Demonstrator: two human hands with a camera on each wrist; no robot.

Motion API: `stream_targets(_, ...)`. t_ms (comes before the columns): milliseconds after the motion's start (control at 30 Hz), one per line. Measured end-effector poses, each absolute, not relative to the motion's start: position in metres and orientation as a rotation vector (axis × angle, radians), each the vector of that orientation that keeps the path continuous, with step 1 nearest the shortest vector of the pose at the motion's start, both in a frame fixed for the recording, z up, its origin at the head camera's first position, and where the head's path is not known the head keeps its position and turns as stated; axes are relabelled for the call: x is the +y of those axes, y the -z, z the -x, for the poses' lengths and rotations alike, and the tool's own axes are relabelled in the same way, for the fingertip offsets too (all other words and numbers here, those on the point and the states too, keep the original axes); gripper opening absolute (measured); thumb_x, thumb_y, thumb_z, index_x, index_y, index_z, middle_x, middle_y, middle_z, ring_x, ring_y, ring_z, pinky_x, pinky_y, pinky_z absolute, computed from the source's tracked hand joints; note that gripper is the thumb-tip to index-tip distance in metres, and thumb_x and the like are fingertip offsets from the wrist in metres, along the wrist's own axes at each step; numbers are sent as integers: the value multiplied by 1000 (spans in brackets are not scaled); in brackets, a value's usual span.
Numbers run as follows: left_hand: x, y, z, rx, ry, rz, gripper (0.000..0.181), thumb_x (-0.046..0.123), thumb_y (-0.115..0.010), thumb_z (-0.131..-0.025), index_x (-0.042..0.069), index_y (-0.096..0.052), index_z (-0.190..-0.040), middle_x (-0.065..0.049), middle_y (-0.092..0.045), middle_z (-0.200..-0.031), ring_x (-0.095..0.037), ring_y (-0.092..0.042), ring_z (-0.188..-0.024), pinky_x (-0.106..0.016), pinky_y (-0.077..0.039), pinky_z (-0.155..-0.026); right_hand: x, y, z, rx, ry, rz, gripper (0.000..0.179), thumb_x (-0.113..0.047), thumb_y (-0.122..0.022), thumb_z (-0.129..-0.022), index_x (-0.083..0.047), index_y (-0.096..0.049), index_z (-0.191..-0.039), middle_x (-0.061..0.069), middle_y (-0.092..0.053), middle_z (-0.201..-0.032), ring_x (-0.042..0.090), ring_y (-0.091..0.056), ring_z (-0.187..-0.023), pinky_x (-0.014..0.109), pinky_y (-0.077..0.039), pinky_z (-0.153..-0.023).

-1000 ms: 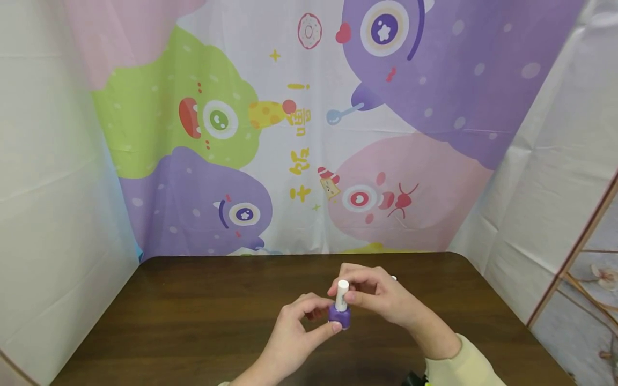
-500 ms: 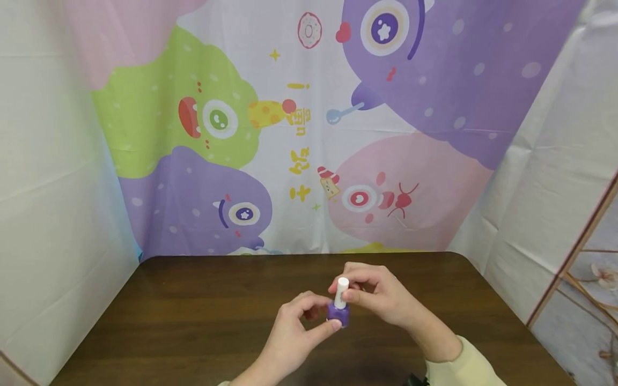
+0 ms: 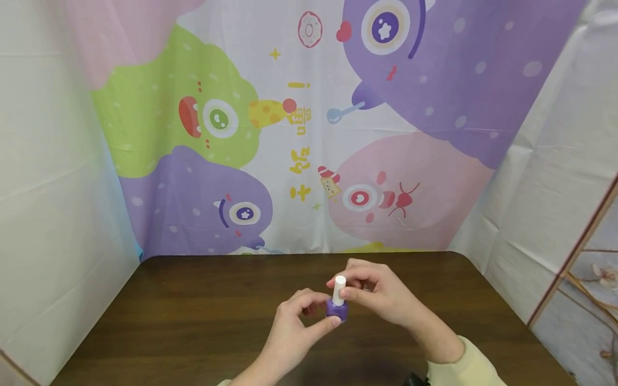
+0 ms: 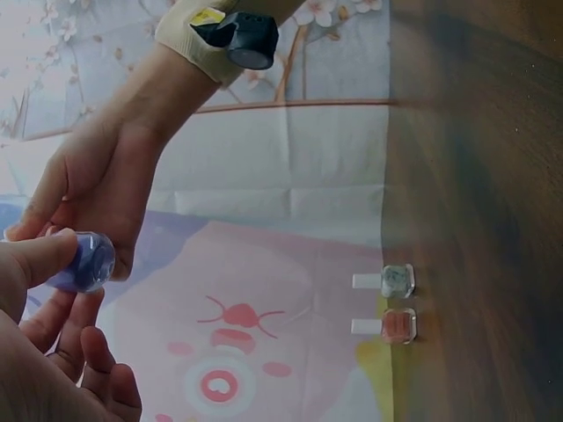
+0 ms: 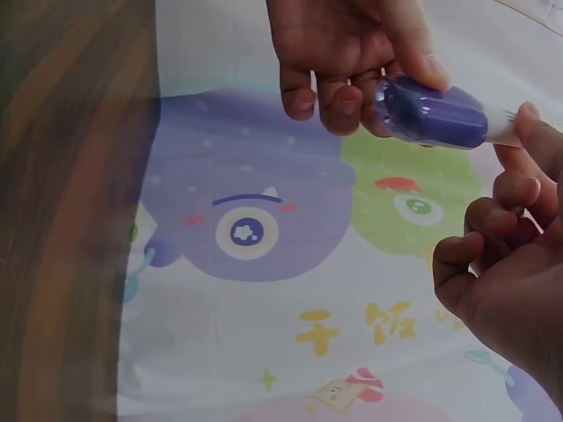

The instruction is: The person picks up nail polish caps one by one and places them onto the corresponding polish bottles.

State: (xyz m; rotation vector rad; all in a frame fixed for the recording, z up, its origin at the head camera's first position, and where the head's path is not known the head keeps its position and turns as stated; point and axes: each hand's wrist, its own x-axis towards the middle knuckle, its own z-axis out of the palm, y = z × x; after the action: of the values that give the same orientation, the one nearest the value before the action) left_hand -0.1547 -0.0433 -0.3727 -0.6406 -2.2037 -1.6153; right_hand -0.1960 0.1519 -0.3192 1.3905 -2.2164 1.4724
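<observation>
A purple nail polish bottle (image 3: pixel 336 311) with a white cap (image 3: pixel 339 291) is held upright over the table, between both hands. My left hand (image 3: pixel 298 323) pinches the glass body between thumb and fingers. The thumb and fingers of my right hand (image 3: pixel 379 292) grip the tall cap. In the right wrist view the cap sits on the neck of the bottle (image 5: pixel 435 112), and the left thumb presses on its glass side. Two more nail polish bottles, one greyish green (image 4: pixel 398 281) and one orange-pink (image 4: pixel 399 326), stand side by side on the table in the left wrist view.
The dark wooden table (image 3: pixel 203 316) reaches back to a hanging cloth (image 3: pixel 299 225) printed with cartoon monsters. Pale cloth walls (image 3: pixel 53 187) close off both sides. A black wrist camera (image 4: pixel 253 40) is strapped on the right wrist.
Both hands have lifted the purple nail polish bottle a little and shifted it slightly left. The grip on body and cap stays the same.
</observation>
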Motion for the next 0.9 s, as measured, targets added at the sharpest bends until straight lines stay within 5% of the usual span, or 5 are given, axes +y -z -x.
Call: stream_targets(900, -62, 369, 166, -2194, 1280, 767, 37, 19, -80, -73, 23, -67, -107, 15, -66, -98, -7, -57, -95, -28, -49, -81, 169, 307, 201, -2292, -1284, -1149, 20, -7, -70, -83, -20, -70, -99, -6, -44, -72, 9, -43, -65, 22, -39, -51)
